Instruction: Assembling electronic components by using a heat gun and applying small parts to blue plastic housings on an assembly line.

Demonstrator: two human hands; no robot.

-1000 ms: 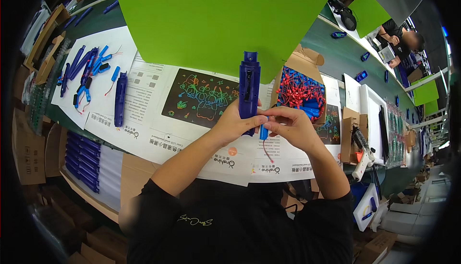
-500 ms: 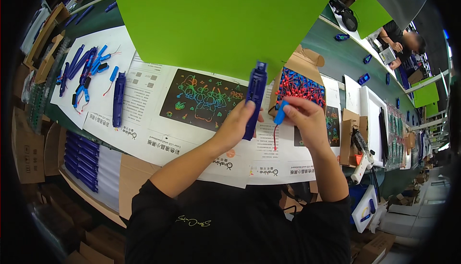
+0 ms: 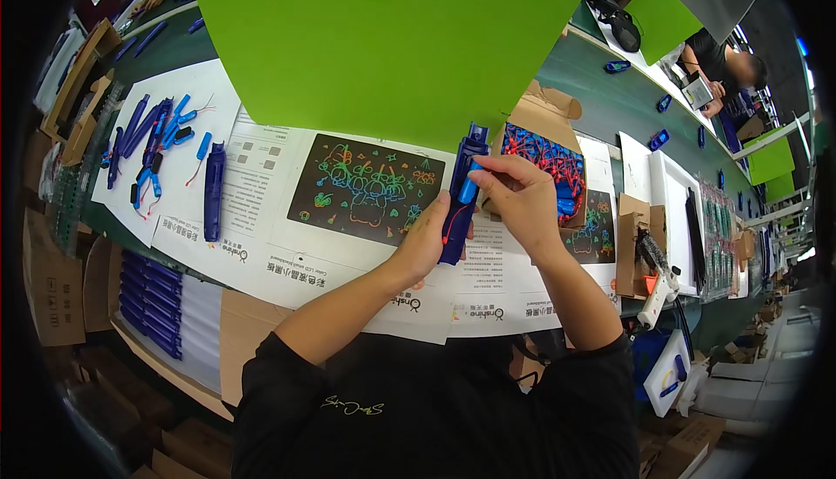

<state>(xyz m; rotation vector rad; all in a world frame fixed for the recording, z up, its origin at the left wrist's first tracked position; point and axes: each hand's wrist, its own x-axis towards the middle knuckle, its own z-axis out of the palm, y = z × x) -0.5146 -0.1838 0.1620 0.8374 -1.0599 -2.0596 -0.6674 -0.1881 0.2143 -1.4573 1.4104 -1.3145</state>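
Note:
My left hand [image 3: 421, 244] is closed round a long dark blue plastic housing [image 3: 454, 242], held tilted slightly over the printed sheets. Between the thumb and fingers of my right hand [image 3: 526, 207] is a small blue cylindrical battery [image 3: 468, 190] with a red lead. The battery lies against the housing's open face, and its lead runs down along the housing. Whether it is fully seated I cannot tell. Just right of my hands, an open cardboard box [image 3: 552, 104] holds many such batteries with red wires. A second dark blue housing [image 3: 214, 196] lies at the left.
A large green panel [image 3: 383, 43] rises in front of me. More housings and batteries lie on white paper [image 3: 196, 87] at the left; a carton of housings [image 3: 165, 366] sits lower left. A white pistol-shaped tool [image 3: 658, 296] stands at the right. A co-worker [image 3: 710, 65] sits at the far right.
My right hand has brought the battery up and left from beside the box onto the housing. The housing has dropped slightly in the picture, still in my left hand.

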